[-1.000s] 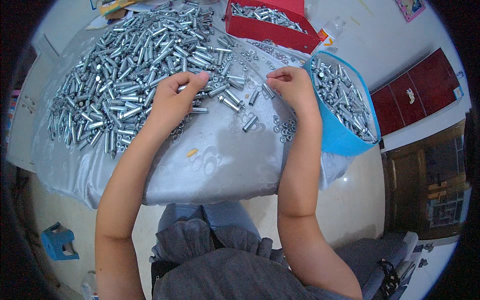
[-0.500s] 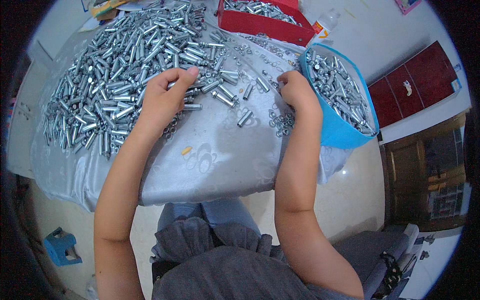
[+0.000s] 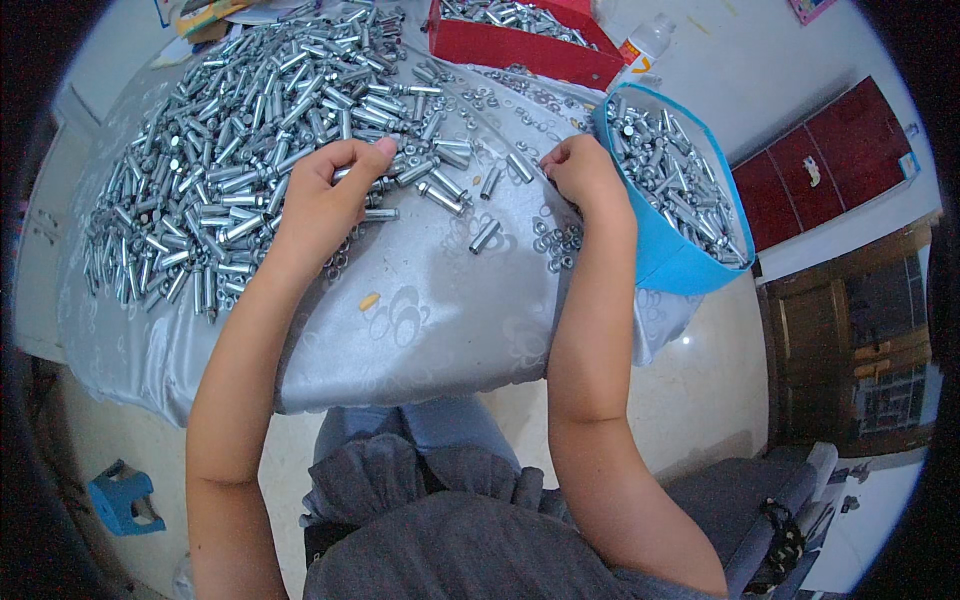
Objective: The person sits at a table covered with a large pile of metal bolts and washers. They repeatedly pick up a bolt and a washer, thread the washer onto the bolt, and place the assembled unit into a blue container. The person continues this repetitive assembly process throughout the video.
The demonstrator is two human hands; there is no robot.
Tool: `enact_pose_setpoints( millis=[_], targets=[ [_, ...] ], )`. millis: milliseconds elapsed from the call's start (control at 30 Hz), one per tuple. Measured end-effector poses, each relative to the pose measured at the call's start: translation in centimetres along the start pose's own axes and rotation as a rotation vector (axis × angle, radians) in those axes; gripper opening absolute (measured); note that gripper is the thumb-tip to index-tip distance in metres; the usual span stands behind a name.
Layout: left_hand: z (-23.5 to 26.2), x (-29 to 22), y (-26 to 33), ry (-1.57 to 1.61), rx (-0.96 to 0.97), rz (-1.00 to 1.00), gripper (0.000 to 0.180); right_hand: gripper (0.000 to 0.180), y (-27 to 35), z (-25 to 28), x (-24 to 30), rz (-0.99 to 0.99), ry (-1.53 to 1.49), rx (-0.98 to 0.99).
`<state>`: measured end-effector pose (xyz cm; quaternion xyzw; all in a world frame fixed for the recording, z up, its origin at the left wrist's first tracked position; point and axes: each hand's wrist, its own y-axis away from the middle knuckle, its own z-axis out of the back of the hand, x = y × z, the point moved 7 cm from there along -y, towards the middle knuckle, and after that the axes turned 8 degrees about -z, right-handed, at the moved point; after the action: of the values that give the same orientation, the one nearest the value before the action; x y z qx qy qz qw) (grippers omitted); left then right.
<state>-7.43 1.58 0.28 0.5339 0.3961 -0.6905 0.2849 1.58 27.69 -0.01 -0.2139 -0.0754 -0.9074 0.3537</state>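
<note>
My left hand (image 3: 322,195) is curled on the table (image 3: 420,320), at the near edge of the big heap of metal sleeves (image 3: 240,150). Fingers closed round one or two sleeves; thumb tip up near the heap. How many pieces sit in the palm I cannot tell.

My right hand (image 3: 583,172) is bunched, fingertips pinched together just beside the rim of the blue tub (image 3: 665,255). It appears to hold something small, likely a nut or washer, but the piece itself is hidden under the fingers.

Loose sleeves (image 3: 485,236) lie scattered between the two hands on the grey satin tablecloth (image 3: 400,360). A small cluster of nuts (image 3: 555,243) sits just under my right wrist; more lie near my left wrist.

The blue tub is packed with finished pieces, right of my right hand. The red tray (image 3: 520,45) at the far edge holds more of the same. A white bottle (image 3: 645,45) stands behind the tub.

Handling, my judgement: sleeves are rigid steel, smooth plated, likely slick on the glossy cloth and prone to roll. Each one light; the heap and the tub heavy. Best taken across the middle of the barrel, thumb against two fingers. Nuts are tiny, want a fingertip pinch by the flats; easy to drop or flick off the cloth.

Small tan scrap (image 3: 369,300) lies on the cloth nearer me, well apart from the parts.
</note>
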Motion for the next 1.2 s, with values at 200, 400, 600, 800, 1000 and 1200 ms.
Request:
enact_pose_setpoints(
  millis=[200, 400, 600, 800, 1000, 1200],
  targets=[
    [0.3, 0.1, 0.2, 0.014, -0.001, 0.020, 0.030, 0.014, 0.4, 0.5, 0.8, 0.022, -0.029, -0.011],
    [0.3, 0.0, 0.3, -0.005, 0.000, 0.044, 0.029, 0.020, -0.6, -0.7, 0.5, 0.107, 0.004, 0.017],
    [0.2, -0.1, 0.1, 0.003, -0.023, 0.030, 0.028, 0.017, -0.2, -0.5, 0.7, 0.080, -0.029, 0.054],
    [0.2, 0.1, 0.0, 0.006, -0.023, 0.026, 0.029, 0.016, 0.0, -0.2, 0.9, 0.087, -0.027, 0.036],
    [0.2, -0.1, 0.1, 0.011, -0.036, 0.029, 0.028, 0.018, 1.2, 1.2, 2.5, 0.134, -0.167, 0.013],
    [0.1, 0.5, 0.2, 0.088, -0.015, 0.059, 0.029, 0.018, 4.2, -0.3, 7.6, 0.444, -0.575, 0.393]
  ],
)
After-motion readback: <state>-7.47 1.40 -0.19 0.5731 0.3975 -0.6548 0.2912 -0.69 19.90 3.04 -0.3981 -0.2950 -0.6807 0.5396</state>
